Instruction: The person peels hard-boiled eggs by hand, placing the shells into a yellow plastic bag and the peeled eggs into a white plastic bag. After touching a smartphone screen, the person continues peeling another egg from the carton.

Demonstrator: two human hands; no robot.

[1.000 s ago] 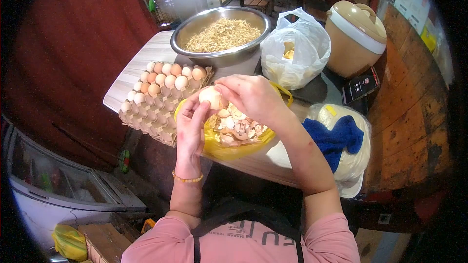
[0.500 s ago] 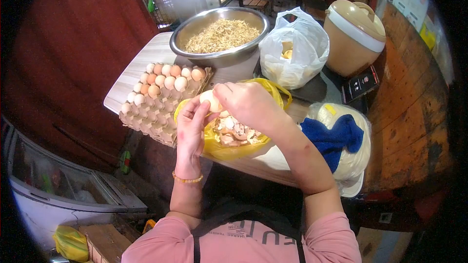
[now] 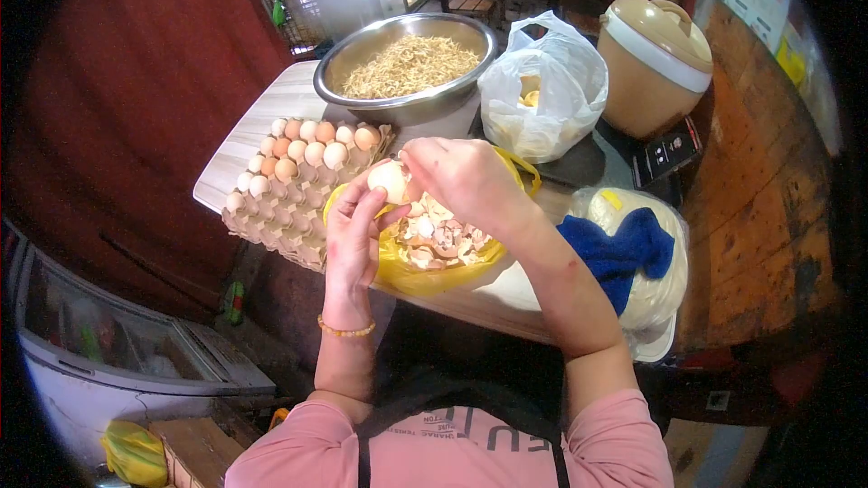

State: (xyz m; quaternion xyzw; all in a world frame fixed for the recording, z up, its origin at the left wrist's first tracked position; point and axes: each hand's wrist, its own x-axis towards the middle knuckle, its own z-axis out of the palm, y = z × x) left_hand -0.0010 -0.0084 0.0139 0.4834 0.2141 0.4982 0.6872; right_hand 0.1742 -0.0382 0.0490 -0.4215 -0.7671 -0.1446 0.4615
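Observation:
My left hand [image 3: 353, 226] holds a pale egg [image 3: 387, 181] between thumb and fingers, above a yellow plastic bag [image 3: 420, 284]. Right beside the egg's upper edge is my right hand [image 3: 461, 176], its fingers pinched together. Whatever is in that pinch is too small to make out. Broken eggshells [image 3: 443, 239] fill the open bag below both hands. To the left, a cardboard egg tray [image 3: 285, 217] carries brown and white eggs [image 3: 314, 152] in its far rows; its nearer cups show no eggs.
Behind the tray stands a steel basin [image 3: 407, 108] of thin, pale brown strips. A white plastic bag [image 3: 542, 108], a beige lidded container [image 3: 655, 72] and a phone-like device [image 3: 667, 152] occupy the back right. A blue cloth [image 3: 619, 253] lies over a clear bag [image 3: 665, 298] at right.
My right hand has shifted slightly up, its fingertips moving from the egg's top toward its upper right side. More of the egg's smooth surface shows. My left hand stays nearly in place.

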